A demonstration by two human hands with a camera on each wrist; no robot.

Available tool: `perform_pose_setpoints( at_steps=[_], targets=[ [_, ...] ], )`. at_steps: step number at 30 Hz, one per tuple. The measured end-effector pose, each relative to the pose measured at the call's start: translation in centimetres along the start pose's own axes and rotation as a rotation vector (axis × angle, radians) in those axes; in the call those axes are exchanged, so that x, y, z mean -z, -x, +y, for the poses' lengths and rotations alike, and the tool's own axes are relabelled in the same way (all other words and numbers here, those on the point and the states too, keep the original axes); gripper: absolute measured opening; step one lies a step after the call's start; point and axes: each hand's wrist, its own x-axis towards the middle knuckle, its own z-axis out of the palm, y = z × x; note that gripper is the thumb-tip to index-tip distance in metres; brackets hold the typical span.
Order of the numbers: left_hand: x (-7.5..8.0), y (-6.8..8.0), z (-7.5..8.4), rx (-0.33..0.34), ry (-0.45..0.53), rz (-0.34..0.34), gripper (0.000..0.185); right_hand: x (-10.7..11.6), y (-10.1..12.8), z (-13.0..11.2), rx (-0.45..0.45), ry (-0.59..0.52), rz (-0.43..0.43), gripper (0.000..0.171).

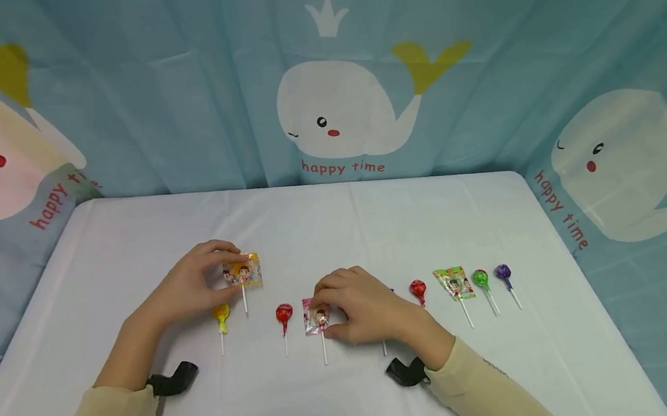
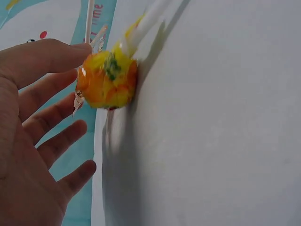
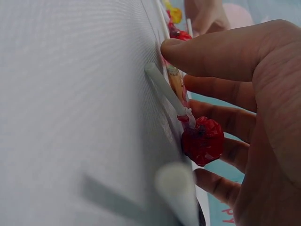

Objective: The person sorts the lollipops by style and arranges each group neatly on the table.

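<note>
Lollipop in orange wrapper (image 1: 245,272), pinched between thumb and fingers of left hand (image 1: 191,287). At its four o'clock, pink-wrapped lollipop (image 1: 309,320), pinched likewise by right hand (image 1: 363,309). At seven o'clock, yellow lollipop (image 1: 220,313). Below, white tablecloth (image 1: 270,407); at twelve, blue whale curtain (image 1: 186,108).

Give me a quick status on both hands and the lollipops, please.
Left hand on orange lollipop. Right hand on pink lollipop. Yellow lollipop crowding left thumb; nothing else seen blocking.
</note>
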Motion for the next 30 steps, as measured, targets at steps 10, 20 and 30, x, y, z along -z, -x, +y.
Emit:
perform_pose_setpoints(
  at_steps=[10, 20, 30],
  targets=[
    [0.1, -1.0, -1.5, 0.037, 0.022, -0.02, 0.045, -0.2, 0.0, -0.2, -0.002, -0.008, 0.0, 0.036],
    [-0.3, -1.7, -2.3, -0.009, 0.02, -0.005, 0.044, -0.3, 0.1, -0.1, -0.005, -0.01, 0.009, 0.035],
    [-0.1, -1.6, -2.5, -0.029, 0.023, -0.026, 0.048, -0.3, -0.1, 0.0, -0.013, -0.005, 0.007, 0.034]
  ],
)
